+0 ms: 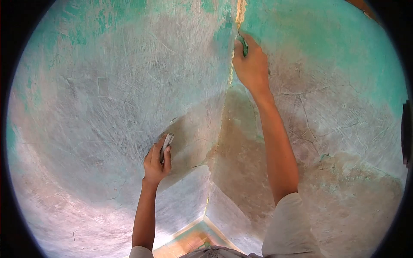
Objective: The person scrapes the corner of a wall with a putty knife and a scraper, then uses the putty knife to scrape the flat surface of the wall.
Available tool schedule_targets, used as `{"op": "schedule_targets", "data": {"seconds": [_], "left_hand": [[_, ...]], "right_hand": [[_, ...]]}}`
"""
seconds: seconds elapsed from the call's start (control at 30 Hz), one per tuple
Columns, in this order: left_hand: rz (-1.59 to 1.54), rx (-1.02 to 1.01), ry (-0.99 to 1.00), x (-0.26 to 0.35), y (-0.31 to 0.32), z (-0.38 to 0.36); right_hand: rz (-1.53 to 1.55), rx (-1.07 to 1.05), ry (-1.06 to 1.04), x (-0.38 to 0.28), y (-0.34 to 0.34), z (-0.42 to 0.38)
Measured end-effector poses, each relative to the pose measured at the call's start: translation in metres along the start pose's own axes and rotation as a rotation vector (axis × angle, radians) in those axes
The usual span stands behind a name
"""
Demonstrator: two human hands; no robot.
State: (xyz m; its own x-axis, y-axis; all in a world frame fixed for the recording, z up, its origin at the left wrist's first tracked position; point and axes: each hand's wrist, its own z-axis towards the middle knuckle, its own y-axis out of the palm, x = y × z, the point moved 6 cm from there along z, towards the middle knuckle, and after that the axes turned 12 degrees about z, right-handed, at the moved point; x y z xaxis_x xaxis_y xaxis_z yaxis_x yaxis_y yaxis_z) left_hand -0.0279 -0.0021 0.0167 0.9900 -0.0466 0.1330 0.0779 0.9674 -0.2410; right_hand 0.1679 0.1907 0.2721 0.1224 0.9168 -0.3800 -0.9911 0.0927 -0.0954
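Note:
Two walls meet in a vertical corner seam [224, 103], where yellowish strips show. My right hand [253, 66] is up at this seam, fingers closed around a small dark-green object [245, 46] mostly hidden in the grip; its kind I cannot tell. The thumb side lies right along the seam. Lower and to the left, my left hand [155, 162] is close to the left wall [107, 112]. Its fingers are wrapped around a short, pale grey bar-like piece [167, 142], whose upper end sticks out above the thumb.
Green paint [322, 38] covers the upper walls in patches; grey, scratched plaster shows below. Cracks [306, 116] run over the right wall. At the bottom, an orange-brown floor [193, 238] shows with a pale border. A dark object [405, 133] stands at the far right edge.

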Motion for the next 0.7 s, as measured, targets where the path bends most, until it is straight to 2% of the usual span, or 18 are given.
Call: {"op": "schedule_targets", "data": {"seconds": [0.13,0.23,0.33,0.53,0.7], "left_hand": [[0.011,0.012,0.009,-0.002,0.001,-0.002],[-0.009,0.014,0.009,-0.002,0.001,-0.001],[0.001,0.017,-0.003,-0.003,0.001,-0.002],[0.024,0.02,0.0,-0.003,0.001,-0.001],[0.036,0.01,0.009,-0.002,0.001,-0.002]], "right_hand": [[0.056,0.021,-0.055,0.001,-0.003,0.004],[0.006,-0.026,-0.005,-0.009,0.002,-0.005],[0.053,0.023,0.013,0.006,-0.002,0.004],[0.032,-0.043,0.002,-0.011,0.001,-0.006],[-0.008,-0.024,-0.008,0.005,-0.002,0.006]]}}
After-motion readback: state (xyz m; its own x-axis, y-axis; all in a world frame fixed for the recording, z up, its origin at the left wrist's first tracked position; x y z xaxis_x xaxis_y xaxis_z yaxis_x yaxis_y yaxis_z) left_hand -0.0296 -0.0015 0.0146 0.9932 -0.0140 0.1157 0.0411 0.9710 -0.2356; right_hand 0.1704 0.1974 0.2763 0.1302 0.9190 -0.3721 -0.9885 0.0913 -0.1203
